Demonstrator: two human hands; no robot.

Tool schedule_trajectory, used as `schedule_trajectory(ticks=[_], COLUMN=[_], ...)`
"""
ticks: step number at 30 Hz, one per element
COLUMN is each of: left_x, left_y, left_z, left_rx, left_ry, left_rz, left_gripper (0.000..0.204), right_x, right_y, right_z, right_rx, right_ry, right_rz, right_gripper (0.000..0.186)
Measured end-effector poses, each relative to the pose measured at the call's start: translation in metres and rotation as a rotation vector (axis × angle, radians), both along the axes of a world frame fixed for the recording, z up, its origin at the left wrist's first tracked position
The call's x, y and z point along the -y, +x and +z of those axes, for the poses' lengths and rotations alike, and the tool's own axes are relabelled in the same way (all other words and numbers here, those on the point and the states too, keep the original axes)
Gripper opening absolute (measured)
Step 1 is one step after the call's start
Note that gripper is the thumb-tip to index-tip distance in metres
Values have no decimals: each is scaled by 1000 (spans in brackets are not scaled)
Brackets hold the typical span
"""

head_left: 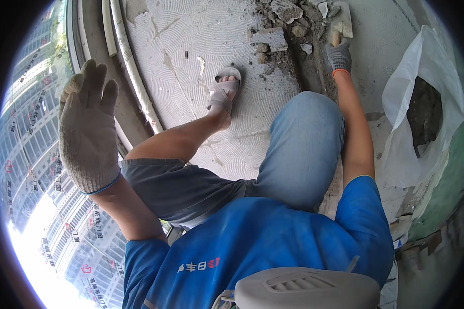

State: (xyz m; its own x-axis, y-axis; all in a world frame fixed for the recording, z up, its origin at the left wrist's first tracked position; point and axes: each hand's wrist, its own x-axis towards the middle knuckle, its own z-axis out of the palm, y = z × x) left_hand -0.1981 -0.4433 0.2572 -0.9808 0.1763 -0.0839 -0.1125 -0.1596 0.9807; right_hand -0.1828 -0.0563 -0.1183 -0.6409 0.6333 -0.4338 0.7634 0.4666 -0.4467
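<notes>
My right hand [340,57], in a grey knit glove with an orange cuff, grips the wooden handle of a trowel [343,21] at the upper right. The flat metal blade points away from me, beside broken rubble [278,38] and grey debris. My left hand [90,136] wears a dusty white knit glove. It is raised at the left in front of a window [36,134], palm showing, fingers stretched out, holding nothing.
Close to my right arm stands a white plastic sack [397,98], open, with dark debris inside. Green sheeting [448,175] lies beside it. A shallow channel [309,67] runs through the ridged floor [191,41]. Pale pipes [131,67] lie along the window ledge. My sandalled foot [224,90] rests mid-floor.
</notes>
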Motion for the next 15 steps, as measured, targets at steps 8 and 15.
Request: schedule_trajectory(ticks=[8, 15], left_x=[42, 51], left_y=[37, 48], left_z=[12, 20], left_rx=[134, 212], left_ry=[122, 353], left_rz=[197, 199], left_gripper=[36, 29], right_x=[10, 44], right_y=[164, 184], right_z=[16, 31], right_rx=[-218, -168], right_ry=[-234, -1014], right_rz=[81, 13], right_gripper=[57, 60])
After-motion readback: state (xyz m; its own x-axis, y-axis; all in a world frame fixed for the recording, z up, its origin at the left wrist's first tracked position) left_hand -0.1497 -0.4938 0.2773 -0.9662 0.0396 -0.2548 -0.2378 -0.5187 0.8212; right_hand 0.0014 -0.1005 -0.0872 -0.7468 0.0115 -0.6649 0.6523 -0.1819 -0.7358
